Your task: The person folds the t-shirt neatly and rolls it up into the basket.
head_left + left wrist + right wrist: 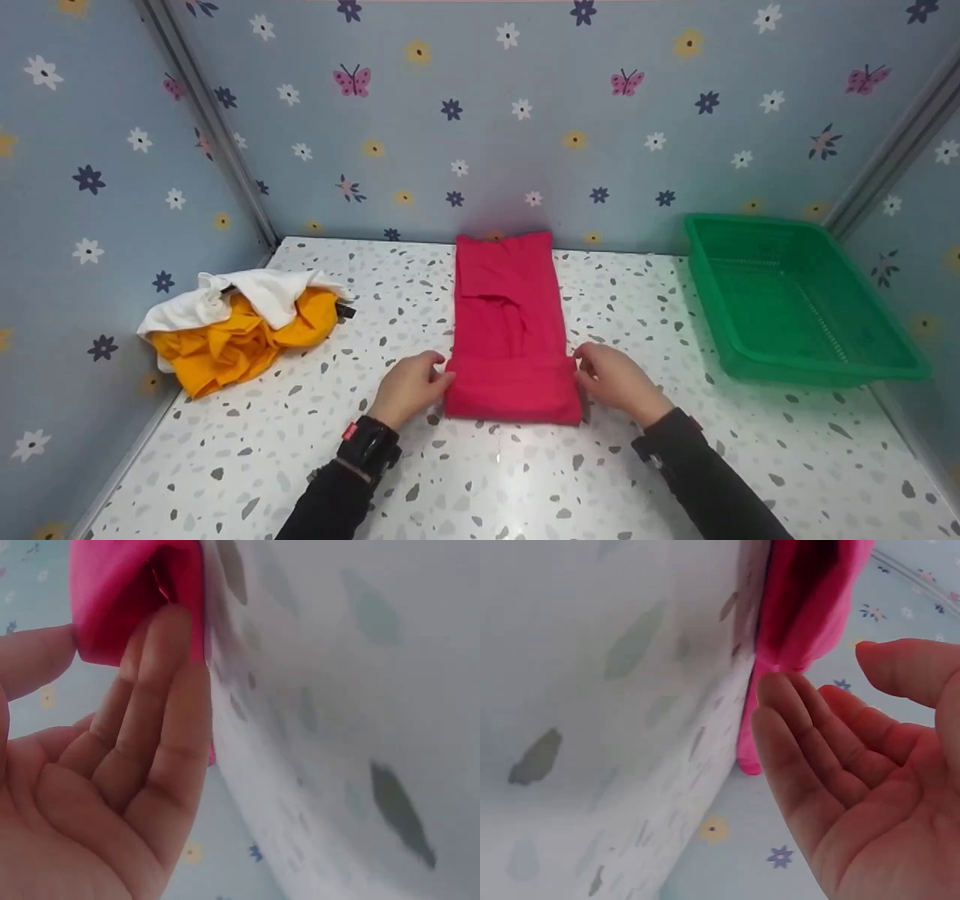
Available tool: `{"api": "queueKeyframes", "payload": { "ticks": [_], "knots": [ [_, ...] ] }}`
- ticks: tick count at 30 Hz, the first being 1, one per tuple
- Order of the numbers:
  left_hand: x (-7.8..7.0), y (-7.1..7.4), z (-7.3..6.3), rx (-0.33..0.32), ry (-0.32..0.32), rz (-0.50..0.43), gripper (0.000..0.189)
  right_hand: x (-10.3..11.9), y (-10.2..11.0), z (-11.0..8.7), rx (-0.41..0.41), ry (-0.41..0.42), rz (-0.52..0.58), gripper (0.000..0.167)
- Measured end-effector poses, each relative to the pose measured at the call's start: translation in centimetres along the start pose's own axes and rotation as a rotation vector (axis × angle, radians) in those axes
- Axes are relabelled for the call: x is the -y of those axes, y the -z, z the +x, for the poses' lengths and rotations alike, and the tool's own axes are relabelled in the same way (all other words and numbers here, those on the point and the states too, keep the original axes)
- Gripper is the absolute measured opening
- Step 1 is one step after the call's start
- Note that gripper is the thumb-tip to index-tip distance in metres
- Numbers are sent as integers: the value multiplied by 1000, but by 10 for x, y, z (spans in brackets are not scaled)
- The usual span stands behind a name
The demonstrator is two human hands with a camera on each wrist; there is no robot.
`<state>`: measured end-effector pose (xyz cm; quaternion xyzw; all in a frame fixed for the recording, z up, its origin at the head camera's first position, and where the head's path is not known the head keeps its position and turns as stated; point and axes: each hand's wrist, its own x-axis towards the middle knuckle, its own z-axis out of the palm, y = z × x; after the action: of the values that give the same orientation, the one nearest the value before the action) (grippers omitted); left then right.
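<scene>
A red-pink garment (510,322) lies in a long narrow strip on the speckled table, its near end folded over into a thick band (514,386). At the band's left side is my left hand (411,386). In the left wrist view, its fingertips (171,626) reach into the side opening of the fold and the thumb touches the cloth's edge. My right hand (619,381) is at the band's right side. Its fingers (787,701) are gently bent beside the cloth in the right wrist view, thumb apart, with nothing held.
To the left, a crumpled heap of yellow cloth (244,337) and white cloth (274,289) lies against the side wall. A green plastic basket (825,371) stands at the right. Flower-patterned walls (480,135) enclose the speckled table (480,480) at the back and sides.
</scene>
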<state>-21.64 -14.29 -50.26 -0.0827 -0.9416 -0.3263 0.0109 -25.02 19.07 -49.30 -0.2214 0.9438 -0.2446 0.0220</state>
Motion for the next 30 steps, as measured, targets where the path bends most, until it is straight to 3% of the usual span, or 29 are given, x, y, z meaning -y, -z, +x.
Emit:
{"api": "queueKeyframes", "payload": {
  "ticks": [3, 8, 11, 13, 15, 19, 30],
  "knots": [
    [-5, 0, -8, -81, -133, 109, 29, 6, 1, -10, -61, 129, -58, 20],
    [-13, -6, -20, -217, -451, 235, 24, 18, 0, -23, -89, 287, -122, 22],
    [-16, -13, -26, -255, -608, 321, 24, 24, -3, -27, -73, 339, -167, 22],
    [-17, -18, -28, -260, -668, 408, 24, 27, -5, -28, -68, 373, -199, 22],
    [-17, -24, -30, -252, -688, 500, 23, 29, -9, -29, -65, 400, -224, 23],
    [-16, -32, -32, -213, -666, 617, 17, 29, -16, -29, -56, 434, -256, 23],
    [-17, -32, -32, -79, -606, 612, 7, 29, -29, -28, -6, 429, -302, 23]
  ]
}}
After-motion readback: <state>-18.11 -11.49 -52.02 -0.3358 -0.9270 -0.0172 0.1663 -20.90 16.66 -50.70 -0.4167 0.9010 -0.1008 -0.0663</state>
